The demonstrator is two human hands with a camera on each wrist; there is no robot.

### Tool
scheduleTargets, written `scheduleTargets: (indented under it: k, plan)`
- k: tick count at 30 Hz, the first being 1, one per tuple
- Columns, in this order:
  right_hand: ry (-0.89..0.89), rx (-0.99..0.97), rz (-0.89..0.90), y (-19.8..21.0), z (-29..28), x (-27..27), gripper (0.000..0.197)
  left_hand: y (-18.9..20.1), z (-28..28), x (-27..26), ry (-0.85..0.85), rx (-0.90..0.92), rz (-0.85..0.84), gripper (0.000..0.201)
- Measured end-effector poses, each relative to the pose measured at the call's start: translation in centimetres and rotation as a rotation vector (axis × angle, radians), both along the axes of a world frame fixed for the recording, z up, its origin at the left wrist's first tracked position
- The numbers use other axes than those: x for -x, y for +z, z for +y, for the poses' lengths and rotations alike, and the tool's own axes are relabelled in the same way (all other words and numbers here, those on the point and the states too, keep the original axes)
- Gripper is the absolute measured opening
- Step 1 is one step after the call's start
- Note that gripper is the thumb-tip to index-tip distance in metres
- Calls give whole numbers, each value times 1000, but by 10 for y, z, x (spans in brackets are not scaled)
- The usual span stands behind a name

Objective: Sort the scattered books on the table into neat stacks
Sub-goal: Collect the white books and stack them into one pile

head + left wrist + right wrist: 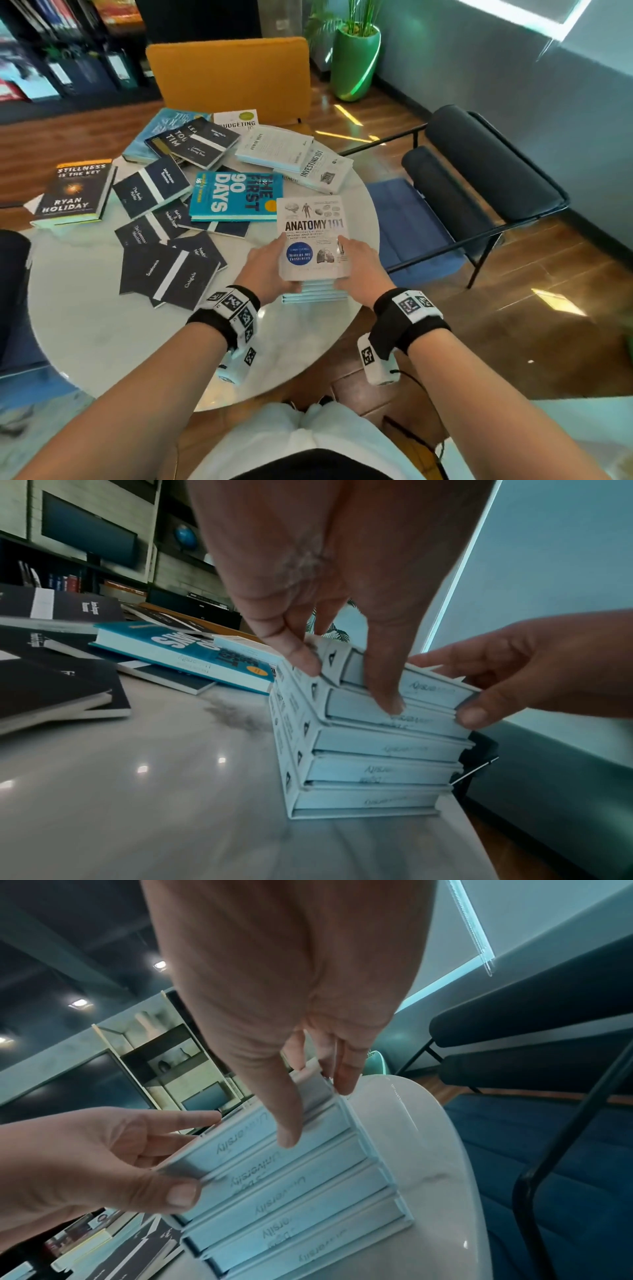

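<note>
A white book titled Anatomy 101 [313, 226] lies on top of a stack of several white books [369, 772] near the right front edge of the round white table [102, 342]. My left hand [274, 263] grips the top book's left side, thumb on the cover. On the opposite side my right hand [352, 267] grips it the same way. In the left wrist view my left hand [346, 677] pinches the top book's near corner. In the right wrist view my right hand [318, 1107] holds the stack's [308, 1204] upper books, and its thumb lies across their page edges.
Scattered books cover the table's far half: a blue First 90 Days [236, 195], Stillness Is the Key [77, 192], several dark navy books [168, 274], Investing 101 [318, 171] and Budgeting [236, 121]. An orange chair [229, 75] stands behind the table and a dark chair [479, 178] to its right.
</note>
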State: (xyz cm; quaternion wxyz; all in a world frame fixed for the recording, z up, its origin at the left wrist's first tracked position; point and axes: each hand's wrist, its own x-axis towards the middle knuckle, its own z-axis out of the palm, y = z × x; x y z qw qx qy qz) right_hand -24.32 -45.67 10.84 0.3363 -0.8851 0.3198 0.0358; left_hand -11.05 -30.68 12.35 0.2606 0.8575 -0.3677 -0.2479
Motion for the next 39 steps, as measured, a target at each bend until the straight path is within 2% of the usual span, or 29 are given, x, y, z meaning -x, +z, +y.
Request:
scheduleTargets:
  k: [6,11,16,19,21,24,28,30,34,36,39]
  plan:
    - [-10,-8,-2,2,-1,-2,85,2,0,-1,6,21,-1,90]
    - [-10,-5,13,3,1,-4,85,-4,-1,-12,6,-17,1,108]
    - [9,-28,25,12,-6,-3,87,-7,-2,-17,-33,-2,-21,109]
    - [12,-39,58,27,-18,-8,83,-8,2,-28,-59,-64,7,117]
    - [-42,-43,19,38,-33,-17,77,-3,2,-39,-60,-75,15,110]
    - [-89,10,-23,52,-67,-40,71,10,-10,-71,41,-19,11,87]
    - [35,192,78,64,-128,-93,55,27,-46,-135,158,-2,-139,51]
    - [106,273,131,68,-158,-124,50,29,-69,-171,185,-36,-175,42]
    - [224,328,200,64,-205,-185,42,16,-111,-236,135,-228,-240,41]
    - [254,320,215,55,-222,-213,40,9,-131,-262,159,-314,-212,45]
    - [279,262,204,36,-246,-255,47,-4,-155,-295,235,-360,-150,48]
